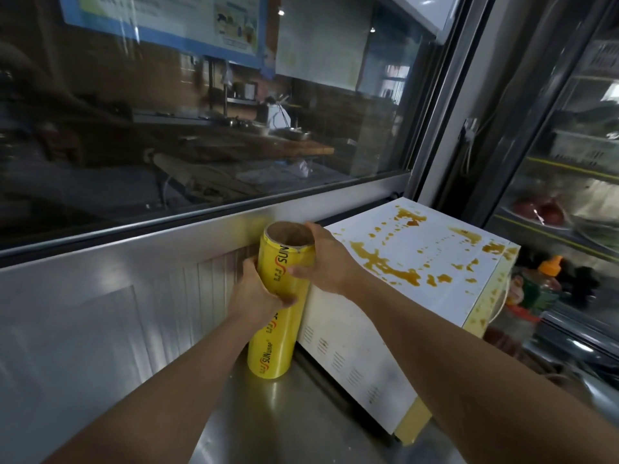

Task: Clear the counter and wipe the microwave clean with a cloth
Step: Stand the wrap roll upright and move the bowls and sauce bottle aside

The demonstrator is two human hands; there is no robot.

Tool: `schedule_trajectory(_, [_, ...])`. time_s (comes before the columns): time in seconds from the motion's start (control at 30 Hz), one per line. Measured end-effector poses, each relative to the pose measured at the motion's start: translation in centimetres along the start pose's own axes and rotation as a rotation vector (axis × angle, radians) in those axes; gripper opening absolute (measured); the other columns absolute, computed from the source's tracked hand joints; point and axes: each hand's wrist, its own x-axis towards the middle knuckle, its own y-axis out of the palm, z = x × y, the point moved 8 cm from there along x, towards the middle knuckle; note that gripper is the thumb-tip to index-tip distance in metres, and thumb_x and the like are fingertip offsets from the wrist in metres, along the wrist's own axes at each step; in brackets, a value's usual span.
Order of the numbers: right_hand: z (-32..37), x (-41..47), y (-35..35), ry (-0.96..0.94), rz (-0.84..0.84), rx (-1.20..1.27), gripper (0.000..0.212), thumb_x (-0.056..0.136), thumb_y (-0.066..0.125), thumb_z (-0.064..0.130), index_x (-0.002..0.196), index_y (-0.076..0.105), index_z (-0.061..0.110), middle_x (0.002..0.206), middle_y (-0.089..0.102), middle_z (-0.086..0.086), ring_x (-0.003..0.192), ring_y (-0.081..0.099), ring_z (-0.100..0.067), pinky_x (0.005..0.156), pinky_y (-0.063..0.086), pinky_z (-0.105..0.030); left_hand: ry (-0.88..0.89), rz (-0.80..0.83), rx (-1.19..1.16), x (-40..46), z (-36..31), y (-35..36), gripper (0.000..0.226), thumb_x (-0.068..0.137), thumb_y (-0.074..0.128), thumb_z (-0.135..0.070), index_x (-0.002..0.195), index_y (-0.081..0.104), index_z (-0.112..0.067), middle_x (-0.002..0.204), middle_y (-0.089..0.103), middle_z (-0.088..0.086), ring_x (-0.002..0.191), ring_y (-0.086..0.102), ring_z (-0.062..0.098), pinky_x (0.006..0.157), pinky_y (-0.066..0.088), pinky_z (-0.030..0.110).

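Microwave, top sauce-stained; beside it, upright yellow wrap roll, both hands' fingers clasped around it.

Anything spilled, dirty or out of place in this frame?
Yes. The white microwave's top is splattered with orange-brown sauce stains, with drips down its front edge. A tall yellow roll of cling film stands on the steel counter against the microwave's side, held by the left hand and right hand.

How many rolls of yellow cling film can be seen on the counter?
1. The yellow cling film roll stands upright on the steel counter, against the microwave's left side, gripped by the left hand and right hand. Others may be hidden behind the microwave.
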Motion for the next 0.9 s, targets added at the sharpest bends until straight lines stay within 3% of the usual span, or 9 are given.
schedule_trajectory(0.13, [0.0, -0.8, 0.0, -0.005, 0.024, -0.043, 0.084, 0.079, 0.073, 0.018, 0.145, 0.022, 0.013, 0.148, 0.032, -0.008, 0.134, 0.033, -0.022, 0.103, 0.030, -0.026, -0.015, 0.029, 0.051, -0.3, 0.2, 0.4, 0.079, 0.063, 0.086, -0.022, 0.122, 0.034, -0.014, 0.117, 0.058, 0.008, 0.105, 0.057, 0.030, 0.075, 0.047, 0.034])
schedule_trajectory(0.23, [0.1, -1.3, -0.3, -0.010, 0.022, -0.021, 0.080, 0.078, 0.072, 0.013, 0.143, 0.026, 0.013, 0.145, 0.036, -0.008, 0.132, 0.036, -0.023, 0.099, 0.031, -0.025, -0.021, 0.033, 0.081, -0.6, 0.2, 0.5, 0.082, 0.064, 0.086, -0.021, 0.124, 0.031, -0.016, 0.121, 0.056, 0.009, 0.109, 0.056, 0.032, 0.075, 0.049, 0.037])
schedule_trajectory(0.33, [0.0, -1.7, -0.4, -0.006, 0.031, 0.012, 0.076, 0.078, 0.070, 0.008, 0.141, 0.029, 0.017, 0.143, 0.039, -0.005, 0.130, 0.038, -0.022, 0.093, 0.031, -0.022, -0.058, 0.032, 0.104, -1.0, 0.5, 0.9, 0.082, 0.062, 0.086, -0.021, 0.122, 0.030, -0.015, 0.122, 0.055, 0.011, 0.108, 0.056, 0.034, 0.066, 0.047, 0.035])
schedule_trajectory(0.6, [0.0, -1.7, -0.6, -0.045, 0.028, 0.060, 0.075, 0.080, 0.063, -0.002, 0.143, 0.027, 0.015, 0.144, 0.038, -0.006, 0.130, 0.040, -0.021, 0.091, 0.033, -0.020, -0.052, -0.027, 0.131, 0.0, 0.3, 0.8, 0.075, 0.058, 0.089, -0.024, 0.102, 0.029, -0.018, 0.117, 0.056, 0.012, 0.106, 0.056, 0.034, 0.076, 0.050, 0.042])
schedule_trajectory(0.9, [-0.3, -2.4, -0.6, -0.046, 0.041, 0.081, 0.074, 0.081, 0.063, -0.002, 0.143, 0.028, 0.020, 0.142, 0.040, -0.002, 0.129, 0.041, -0.020, 0.090, 0.034, -0.021, -0.016, -0.068, 0.093, -0.7, 0.7, 1.3, 0.077, 0.062, 0.087, -0.025, 0.114, 0.030, -0.015, 0.119, 0.055, 0.011, 0.108, 0.055, 0.034, 0.081, 0.049, 0.045])
